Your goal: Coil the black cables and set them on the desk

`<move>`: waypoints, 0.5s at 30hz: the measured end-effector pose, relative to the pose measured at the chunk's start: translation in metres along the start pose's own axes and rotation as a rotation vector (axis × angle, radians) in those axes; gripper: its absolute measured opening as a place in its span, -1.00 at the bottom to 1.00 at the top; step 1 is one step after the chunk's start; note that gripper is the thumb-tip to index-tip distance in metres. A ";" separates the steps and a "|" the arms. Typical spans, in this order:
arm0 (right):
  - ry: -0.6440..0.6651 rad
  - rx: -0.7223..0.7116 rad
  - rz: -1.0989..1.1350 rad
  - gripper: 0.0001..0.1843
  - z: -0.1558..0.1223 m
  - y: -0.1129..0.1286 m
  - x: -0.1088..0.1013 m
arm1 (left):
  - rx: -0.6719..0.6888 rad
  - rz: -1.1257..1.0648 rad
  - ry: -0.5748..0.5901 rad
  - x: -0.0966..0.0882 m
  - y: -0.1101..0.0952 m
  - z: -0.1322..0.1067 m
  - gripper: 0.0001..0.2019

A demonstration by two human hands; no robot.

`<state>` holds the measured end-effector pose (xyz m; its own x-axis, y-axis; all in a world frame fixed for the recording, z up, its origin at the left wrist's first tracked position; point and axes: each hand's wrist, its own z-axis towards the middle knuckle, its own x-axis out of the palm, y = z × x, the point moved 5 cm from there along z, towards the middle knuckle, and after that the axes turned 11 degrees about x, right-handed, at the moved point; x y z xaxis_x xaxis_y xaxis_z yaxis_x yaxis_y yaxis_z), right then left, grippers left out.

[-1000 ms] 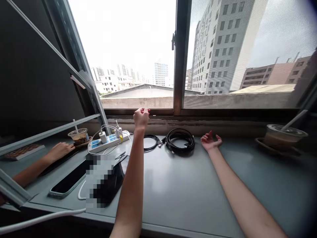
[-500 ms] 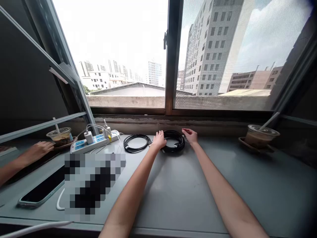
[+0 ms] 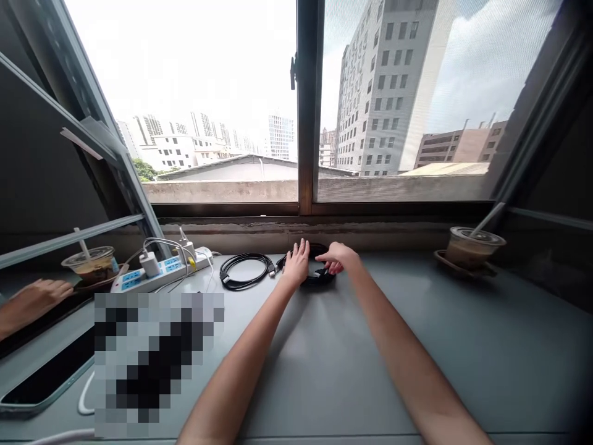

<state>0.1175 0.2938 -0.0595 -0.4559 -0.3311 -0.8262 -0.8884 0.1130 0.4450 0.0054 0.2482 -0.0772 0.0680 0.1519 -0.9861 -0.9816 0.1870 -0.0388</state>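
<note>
A thick coil of black cable (image 3: 319, 282) lies flat near the window wall, a plug end showing inside its ring. My left hand (image 3: 295, 264) rests over the coil's left side with its fingers stretched out. On the right side, my right hand (image 3: 341, 256) has its fingers curled round the cable, thumb pointing left; the exact grip is partly hidden. Just left of my left hand is a second, thinner black cable coil (image 3: 245, 287) with its plug ends visible.
A white power strip (image 3: 162, 272) with chargers stands left, near a drink cup (image 3: 95, 264) and another person's hand (image 3: 39, 300). A phone (image 3: 50, 371) lies in front, beside a blurred-out patch. Another cup (image 3: 472, 247) sits on a brown tray (image 3: 447, 261) at right, on the grey table (image 3: 324, 371).
My right hand has moved left, from the coil's outer right edge onto the coil, its fingers now curled downward. My left hand's fingers have straightened. The view has shifted slightly right.
</note>
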 end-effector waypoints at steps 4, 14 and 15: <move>-0.142 0.012 -0.131 -0.75 -0.008 0.015 0.009 | 0.044 -0.002 -0.018 0.004 -0.004 0.001 -0.39; -0.123 0.011 -0.258 -0.75 -0.012 0.027 0.008 | 0.011 0.039 -0.030 0.005 0.001 0.005 -0.37; -0.110 0.003 -0.263 -0.75 -0.012 0.027 0.007 | 0.010 0.042 -0.030 0.004 0.000 0.005 -0.37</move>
<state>0.0906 0.2834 -0.0491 -0.2130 -0.2460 -0.9456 -0.9770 0.0400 0.2096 0.0061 0.2536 -0.0807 0.0322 0.1884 -0.9816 -0.9819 0.1892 0.0041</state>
